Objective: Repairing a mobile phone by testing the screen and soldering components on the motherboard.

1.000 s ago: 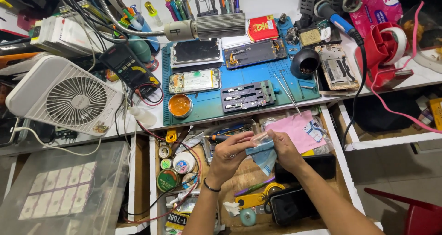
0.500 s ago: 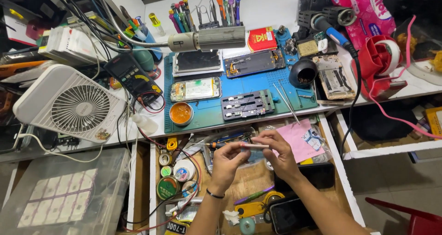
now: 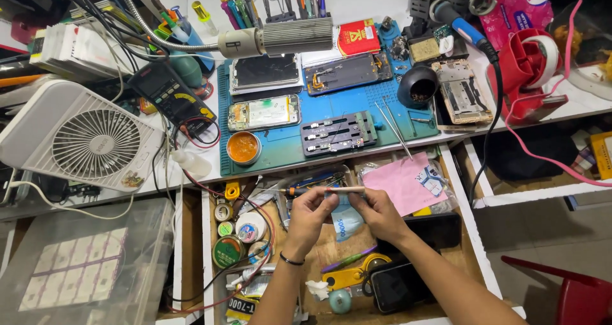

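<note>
Both hands (image 3: pixel 344 213) raised, pinching thin stick (image 3: pixel 341 189) level.

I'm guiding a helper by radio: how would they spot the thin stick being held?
Start at the blue work mat on the bench, then drop to the open drawer below its front edge. Above it, the left hand and right hand pinch a slim tan stick level between them; unlike the screwdrivers nearby, it is plain and pale.

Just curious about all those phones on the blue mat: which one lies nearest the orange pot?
The opened phone showing its pale insides, just right of the orange pot; the other phones lie farther back.
</note>
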